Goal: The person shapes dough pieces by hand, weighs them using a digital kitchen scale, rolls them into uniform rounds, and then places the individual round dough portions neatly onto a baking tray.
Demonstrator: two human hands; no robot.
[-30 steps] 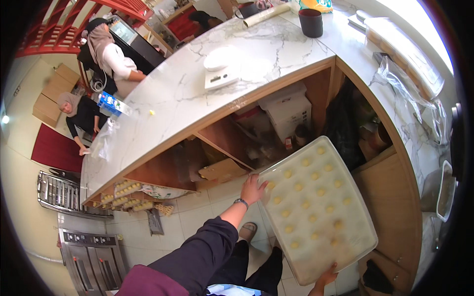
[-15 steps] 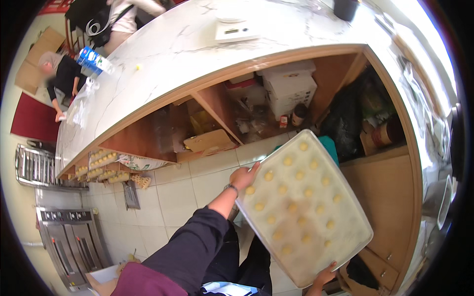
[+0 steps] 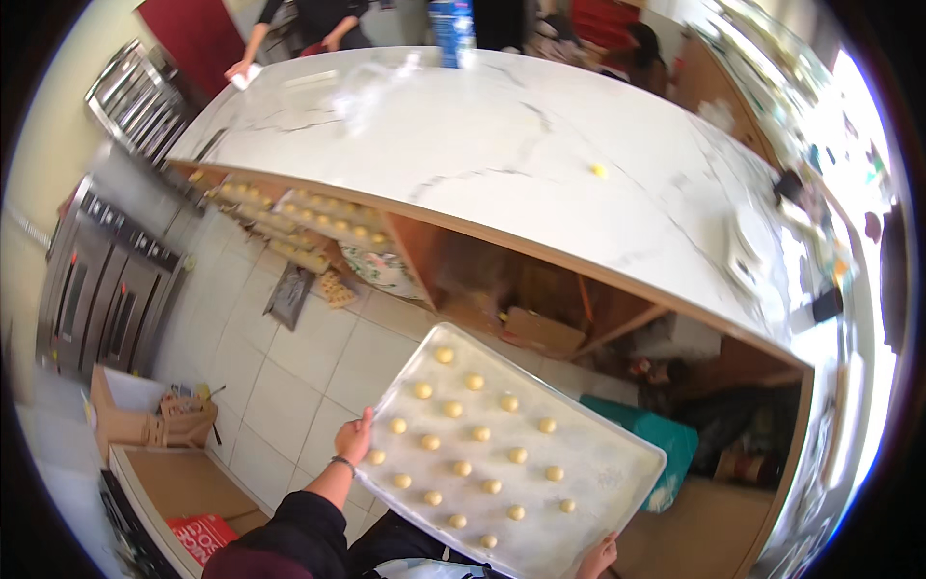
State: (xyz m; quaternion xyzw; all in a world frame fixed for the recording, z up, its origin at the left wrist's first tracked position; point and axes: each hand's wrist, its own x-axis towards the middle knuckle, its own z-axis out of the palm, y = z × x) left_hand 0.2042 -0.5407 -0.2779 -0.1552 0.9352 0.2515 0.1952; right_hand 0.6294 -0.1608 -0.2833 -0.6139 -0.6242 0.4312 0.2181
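Observation:
A shallow metal baking tray [image 3: 610, 471], lined with pale paper or film, is held out in front of me above the floor. Rows of small round yellowish dough balls [image 3: 480, 434] sit spaced apart on it. My left hand [image 3: 354, 440] grips the tray's left edge, its thumb up over the rim. At the near right edge, my right hand [image 3: 598, 556] is closed on the tray too. The fingers beneath the tray are hidden.
Beyond the tray runs a white marbled counter [image 3: 463, 145] with open shelves below. Filled trays [image 3: 333, 218] stand under its left end. A steel oven [image 3: 116, 280] and cardboard box [image 3: 183, 482] are at left, a teal bag-like item [image 3: 666, 434] at right. A co-worker's hand [image 3: 241, 69] touches the counter.
My view has swung left toward the oven and the counter's far end. The tray, still in both hands, has turned so its long side lies more crosswise.

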